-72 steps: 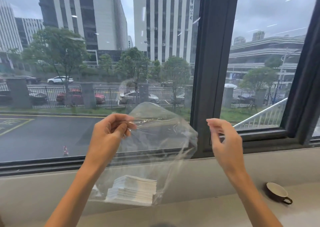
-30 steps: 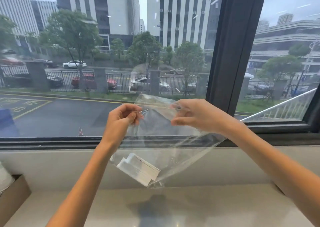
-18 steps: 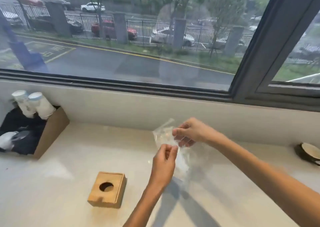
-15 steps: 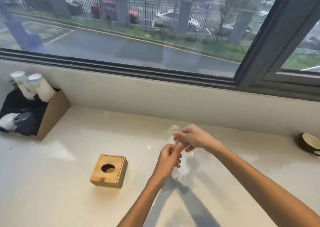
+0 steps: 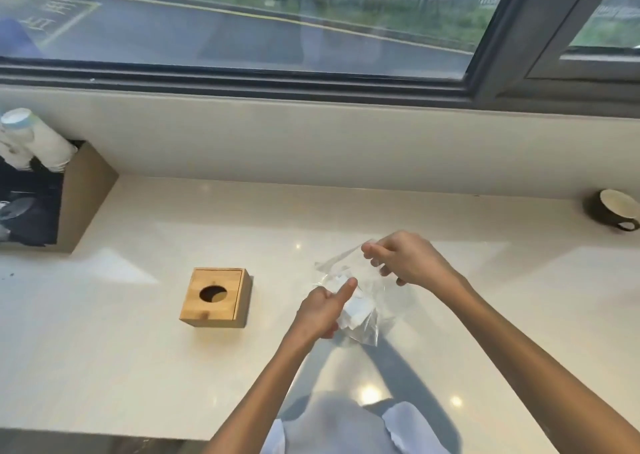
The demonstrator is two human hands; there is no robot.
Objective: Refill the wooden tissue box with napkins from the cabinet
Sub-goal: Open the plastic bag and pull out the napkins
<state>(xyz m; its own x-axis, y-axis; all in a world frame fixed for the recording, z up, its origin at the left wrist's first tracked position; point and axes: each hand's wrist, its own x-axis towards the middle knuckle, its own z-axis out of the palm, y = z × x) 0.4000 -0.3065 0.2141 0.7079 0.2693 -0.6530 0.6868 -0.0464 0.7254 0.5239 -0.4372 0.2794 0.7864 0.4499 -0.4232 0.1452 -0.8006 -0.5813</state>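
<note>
1. Right hand (image 5: 407, 261) pinches the top edge of a clear plastic bag (image 5: 367, 301), fingers closed on the film, held above the counter.
2. Left hand (image 5: 323, 310) grips the bag's left side lower down, index finger stretched out toward the right hand, other fingers curled on the plastic.
3. White napkins (image 5: 356, 311) sit as a stack inside the bag, just right of the left hand; stack is tilted, exact long axis hard to tell through the film.
4. Bag's long axis runs from upper edge at the right hand down to its bottom corner nearer the person.
5. Wooden tissue box (image 5: 216, 298) stands flat on the white counter (image 5: 104, 349), left of the hands, apart from them, round hole facing up.
6. Dark cup (image 5: 616, 209) at far right by the wall; cardboard box (image 5: 86, 194) with paper cups (image 5: 31, 138) at far left.
</note>
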